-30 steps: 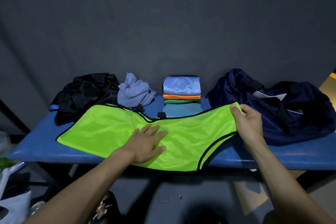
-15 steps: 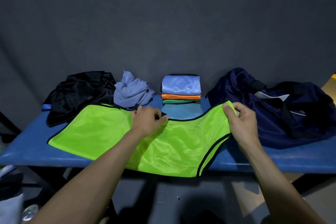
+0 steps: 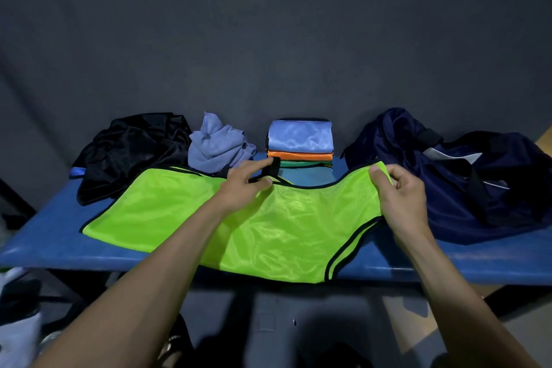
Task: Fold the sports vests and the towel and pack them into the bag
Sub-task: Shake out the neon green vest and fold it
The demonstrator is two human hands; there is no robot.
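Neon-green mesh vest [image 3: 268,227] flat on bench [image 3: 448,260], left of navy bag [image 3: 466,176]. Left hand [image 3: 248,185] pinches black strap; right hand [image 3: 397,197] clamps vest's far corner. Risk: slippery mesh slides off front edge if pulled unevenly.

A neon-green vest [image 3: 286,230] is edged in black. Blue, orange and green are shown by the folded stack [image 3: 300,148]; the bag [image 3: 466,176] is navy.

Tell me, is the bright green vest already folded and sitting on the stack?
No, the green vest lies spread flat across the blue bench, in front of the folded stack, with both hands gripping its far edge.
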